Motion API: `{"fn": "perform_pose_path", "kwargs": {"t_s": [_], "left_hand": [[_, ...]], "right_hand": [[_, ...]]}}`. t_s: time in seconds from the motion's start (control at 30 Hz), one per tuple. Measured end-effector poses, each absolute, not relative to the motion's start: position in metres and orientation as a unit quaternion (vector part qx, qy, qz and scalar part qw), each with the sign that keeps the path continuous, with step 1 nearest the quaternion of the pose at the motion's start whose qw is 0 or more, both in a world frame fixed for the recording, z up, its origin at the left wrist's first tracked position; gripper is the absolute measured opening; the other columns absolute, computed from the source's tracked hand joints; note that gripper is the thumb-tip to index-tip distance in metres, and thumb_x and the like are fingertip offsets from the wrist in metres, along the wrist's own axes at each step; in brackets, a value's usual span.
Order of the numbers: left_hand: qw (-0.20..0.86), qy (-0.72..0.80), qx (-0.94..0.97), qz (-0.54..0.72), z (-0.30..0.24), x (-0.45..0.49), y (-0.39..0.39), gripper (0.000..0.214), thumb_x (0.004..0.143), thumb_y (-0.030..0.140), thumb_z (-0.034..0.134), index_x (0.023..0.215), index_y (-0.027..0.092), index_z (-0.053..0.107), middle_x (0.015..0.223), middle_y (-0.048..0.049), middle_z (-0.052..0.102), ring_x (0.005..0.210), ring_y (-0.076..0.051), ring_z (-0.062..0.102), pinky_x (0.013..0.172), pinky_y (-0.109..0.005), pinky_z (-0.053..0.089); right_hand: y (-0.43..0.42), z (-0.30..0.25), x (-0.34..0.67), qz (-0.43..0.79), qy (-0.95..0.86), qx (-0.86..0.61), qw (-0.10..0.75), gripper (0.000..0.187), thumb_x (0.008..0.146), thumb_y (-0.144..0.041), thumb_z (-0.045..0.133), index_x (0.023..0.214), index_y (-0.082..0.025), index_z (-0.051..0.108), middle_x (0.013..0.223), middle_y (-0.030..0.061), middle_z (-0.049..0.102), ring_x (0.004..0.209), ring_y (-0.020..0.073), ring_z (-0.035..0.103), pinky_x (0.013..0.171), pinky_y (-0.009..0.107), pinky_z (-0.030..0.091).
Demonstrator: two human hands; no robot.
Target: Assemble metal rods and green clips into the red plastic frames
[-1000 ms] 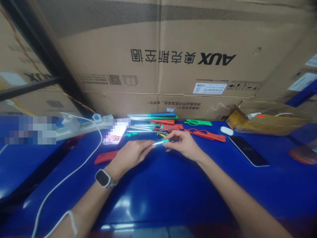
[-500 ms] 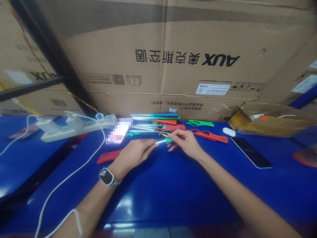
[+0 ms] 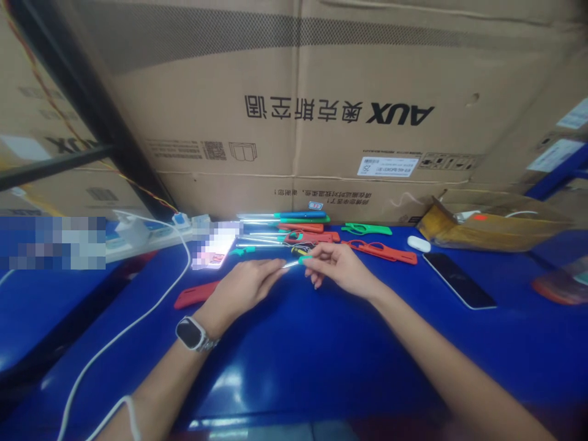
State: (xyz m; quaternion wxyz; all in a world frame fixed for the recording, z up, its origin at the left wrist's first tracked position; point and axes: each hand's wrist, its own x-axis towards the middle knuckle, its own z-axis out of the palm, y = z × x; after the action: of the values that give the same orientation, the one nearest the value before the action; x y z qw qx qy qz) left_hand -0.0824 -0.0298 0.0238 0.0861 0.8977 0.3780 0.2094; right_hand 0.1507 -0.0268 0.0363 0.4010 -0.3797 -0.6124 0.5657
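Observation:
Between my hands is a slim metal tube [image 3: 290,264] with a green collar [image 3: 303,260], a part like those on the long-necked lighters behind it. My left hand [image 3: 243,286] is closed on the tube's left end. The fingertips of my right hand [image 3: 342,269] pinch the green collar. A red handle shell [image 3: 195,295] lies partly behind my left hand. Just beyond my fingers are a red lighter [image 3: 316,237] with a metal neck and a small yellow-and-black piece [image 3: 298,250]. A blue-handled lighter [image 3: 301,215] lies farther back with several others.
A green handle shell [image 3: 367,229] and orange-red shells [image 3: 388,252] lie right of the lighters. Farther right are a dark phone [image 3: 459,280], a white case [image 3: 418,244] and an open brown package [image 3: 496,233]. A lit phone [image 3: 220,245], power strip [image 3: 142,244] and white cable [image 3: 158,303] are left. Cardboard [image 3: 294,141] stands behind.
The view has shifted slightly, moving the scene a little left. Both hands keep their hold on the tube and collar, and my right fingers now cover more of the collar.

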Motion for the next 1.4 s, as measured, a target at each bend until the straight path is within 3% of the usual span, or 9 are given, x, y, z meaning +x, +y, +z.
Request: {"fn": "perform_pose_path", "kwargs": {"t_s": [0.33,0.57,0.77,0.9,1.03,1.23,1.4], "left_hand": [[0.098,0.303,0.909,0.268,0.023,-0.084,-0.031,0.026,0.101,0.030,0.046,0.111,0.018,0.066,0.098,-0.0066,0.075,0.082,-0.019,0.072,0.073,-0.030,0.054],[0.081,0.309,0.912,0.256,0.022,-0.081,-0.033,0.027,0.102,0.030,0.044,0.111,0.017,0.066,0.096,-0.0079,0.075,0.080,-0.020,0.072,0.071,-0.032,0.057],[0.046,0.284,0.922,0.260,0.019,-0.086,-0.031,0.027,0.102,0.030,0.045,0.112,0.016,0.066,0.092,-0.0082,0.075,0.074,-0.018,0.072,0.065,-0.028,0.055],[0.008,0.258,0.928,0.269,0.018,-0.087,-0.029,0.027,0.101,0.027,0.045,0.114,0.014,0.065,0.086,-0.0081,0.073,0.067,-0.016,0.069,0.058,-0.026,0.050],[-0.010,0.261,0.922,0.284,0.016,-0.087,-0.029,0.025,0.101,0.025,0.047,0.113,0.012,0.064,0.082,-0.0080,0.072,0.060,-0.014,0.065,0.054,-0.025,0.046],[0.006,0.260,0.917,0.303,0.016,-0.086,-0.030,0.020,0.099,0.022,0.050,0.111,0.014,0.064,0.083,-0.0070,0.071,0.063,-0.014,0.066,0.057,-0.025,0.048],[0.010,0.258,0.917,0.304,0.017,-0.087,-0.031,0.020,0.098,0.021,0.052,0.109,0.012,0.065,0.083,-0.0070,0.071,0.063,-0.015,0.066,0.056,-0.026,0.048]], "right_hand": [[-0.029,0.052,0.168,0.404,-0.759,-0.344,0.377,0.017,0.078,-0.031,0.077,0.091,-0.019,0.077,0.084,0.0026,0.076,0.073,0.0154,0.068,0.068,0.030,0.056],[-0.029,0.051,0.169,0.468,-0.735,-0.347,0.346,0.024,0.079,-0.037,0.075,0.092,-0.017,0.076,0.071,0.0027,0.073,0.063,0.0141,0.067,0.059,0.027,0.054],[-0.032,0.063,0.172,0.303,-0.852,-0.305,0.300,0.015,0.084,-0.026,0.070,0.095,-0.019,0.077,0.081,0.0020,0.076,0.063,0.0119,0.062,0.061,0.025,0.048],[-0.033,0.073,0.173,0.281,-0.874,-0.299,0.261,0.013,0.084,-0.024,0.070,0.094,-0.019,0.077,0.077,0.0009,0.075,0.061,0.0115,0.063,0.060,0.024,0.046],[-0.034,0.071,0.172,0.263,-0.877,-0.296,0.273,0.014,0.086,-0.023,0.068,0.096,-0.019,0.076,0.079,0.0014,0.076,0.063,0.0117,0.064,0.061,0.024,0.046],[-0.038,0.064,0.169,0.250,-0.860,-0.314,0.314,0.014,0.085,-0.030,0.070,0.092,-0.018,0.075,0.079,0.0021,0.075,0.064,0.0125,0.063,0.061,0.025,0.047],[-0.038,0.064,0.167,0.180,-0.889,-0.304,0.291,0.014,0.089,-0.027,0.065,0.092,-0.016,0.073,0.080,0.0045,0.073,0.065,0.0138,0.063,0.063,0.026,0.047]]}}
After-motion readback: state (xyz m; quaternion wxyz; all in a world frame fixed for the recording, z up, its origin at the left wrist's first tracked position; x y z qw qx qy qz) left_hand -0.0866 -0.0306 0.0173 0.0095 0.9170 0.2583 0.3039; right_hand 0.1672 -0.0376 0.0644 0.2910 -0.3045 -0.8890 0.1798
